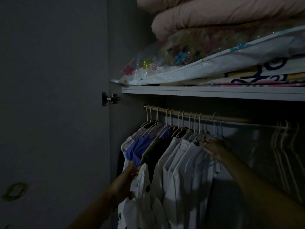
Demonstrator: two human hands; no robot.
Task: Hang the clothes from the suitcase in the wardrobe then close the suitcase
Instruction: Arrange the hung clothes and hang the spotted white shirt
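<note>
hands (212, 148) among hung clothes (181, 159)

Rail (206, 115): pale wood, smooth; end fitting metal
Hangers (181, 123): thin, cream, look plastic
Hung clothes (186, 162): soft matt cloth, mostly white
Storage bag (148, 70): clear glossy plastic, crinkled
Quilt (214, 15): pink matt cloth
Shelf (214, 93): smooth white board
Hinge (110, 98): shiny metal

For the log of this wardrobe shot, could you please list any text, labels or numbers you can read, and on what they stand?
No text can be read.
Dark curly marks on the folded bedding under the storage bag: cut off and too unclear to tell whether they are lettering or pattern.
Hanging clothes: no labels visible in the dim light.
</note>
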